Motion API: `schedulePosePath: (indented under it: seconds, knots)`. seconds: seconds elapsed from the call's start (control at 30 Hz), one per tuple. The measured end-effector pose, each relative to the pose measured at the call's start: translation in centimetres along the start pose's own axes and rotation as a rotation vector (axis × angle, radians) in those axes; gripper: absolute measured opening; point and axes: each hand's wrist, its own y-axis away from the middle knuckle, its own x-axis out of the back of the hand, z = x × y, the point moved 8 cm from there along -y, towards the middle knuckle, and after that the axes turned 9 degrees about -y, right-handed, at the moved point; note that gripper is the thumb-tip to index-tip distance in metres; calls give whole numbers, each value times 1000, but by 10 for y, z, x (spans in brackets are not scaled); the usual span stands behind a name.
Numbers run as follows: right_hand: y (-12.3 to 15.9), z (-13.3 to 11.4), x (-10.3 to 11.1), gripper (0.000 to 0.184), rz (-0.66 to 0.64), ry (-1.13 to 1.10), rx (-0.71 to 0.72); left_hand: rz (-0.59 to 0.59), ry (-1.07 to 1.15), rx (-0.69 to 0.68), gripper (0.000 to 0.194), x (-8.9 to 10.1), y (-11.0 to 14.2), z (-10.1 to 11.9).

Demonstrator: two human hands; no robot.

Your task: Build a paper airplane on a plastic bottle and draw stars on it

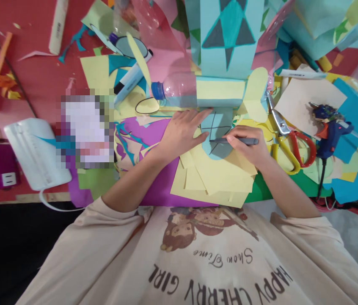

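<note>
My right hand grips a dark grey marker pen, its tip resting on a light blue paper piece with a rounded lower end. Dark crossing lines are drawn on that paper. My left hand lies on the paper's left side with its fingers spread, pressing it down. Several pale yellow sheets are stacked underneath. Just beyond my hands a clear plastic bottle with a blue cap lies on its side, wrapped in blue and yellow paper. A yellow rounded paper shape sits at the bottle's right end.
Scissors with red and yellow handles lie to the right, near a blue glue gun. A white power bank-like box and a blurred phone-like object are at left. Blue paper with a teal star stands beyond the bottle.
</note>
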Motion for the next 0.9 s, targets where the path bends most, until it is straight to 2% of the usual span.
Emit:
schedulePosePath:
  seconds: [0.37,0.67,0.73,0.9]
  knots:
    - [2,-6,-5,30,-79,-11,55,-2,7,5,53,0,0,-1]
    - [2,-8,-12,39,-166,-31,27,-30,-8,8,53,-2,0,-1]
    - [2,-3,-7,35,-122,-89,-26,-28,-10,11,53,-1,0,-1]
    - [1,5,19,33,130,-255,-134,-22,-13,8,54,0,-1,0]
